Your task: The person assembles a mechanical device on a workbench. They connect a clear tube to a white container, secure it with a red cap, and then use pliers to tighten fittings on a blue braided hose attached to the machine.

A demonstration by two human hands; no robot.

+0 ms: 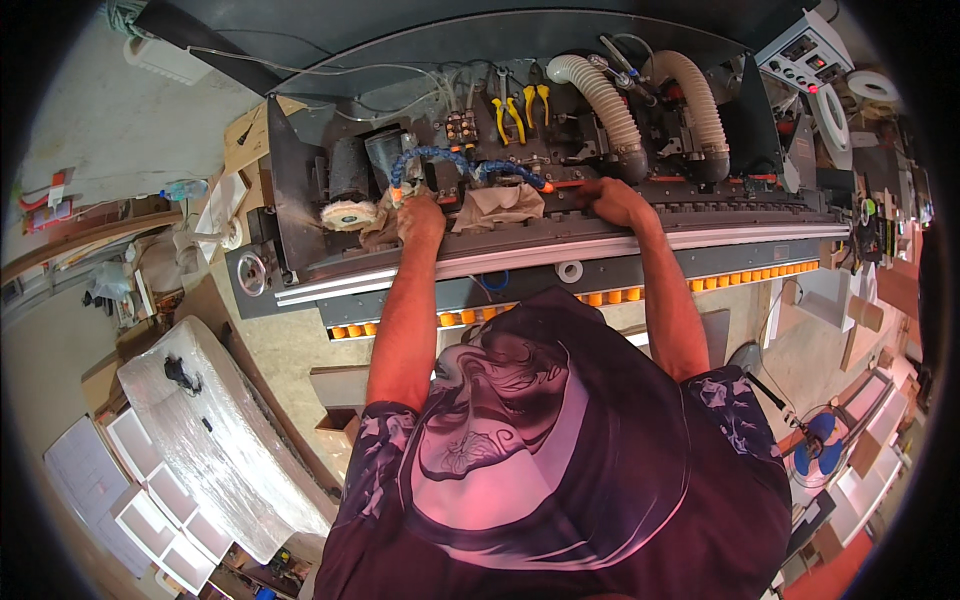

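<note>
My left hand [421, 219] is inside the open edge-banding machine [560, 225], its fingers curled on a crumpled brown rag [378, 238] whose folds show beside it. Just above that hand are the orange tip and blue segments of a flexible hose [430, 153]. A second crumpled brown cloth or paper [500, 206] lies on the machine between my hands. My right hand [622, 204] reaches in farther right, its fingers stretched leftward over the dark track; the fingertips are in shadow. A white round buffing wheel [348, 215] sits left of my left hand.
Two pairs of yellow-handled pliers [508, 120] lie at the machine's back. Ribbed grey hoses [605, 100] arch down right of them. Orange rollers [600, 298] line the front edge. A control box [805, 55] stands at the far right. A plastic-wrapped panel stack [220, 430] is behind me, left.
</note>
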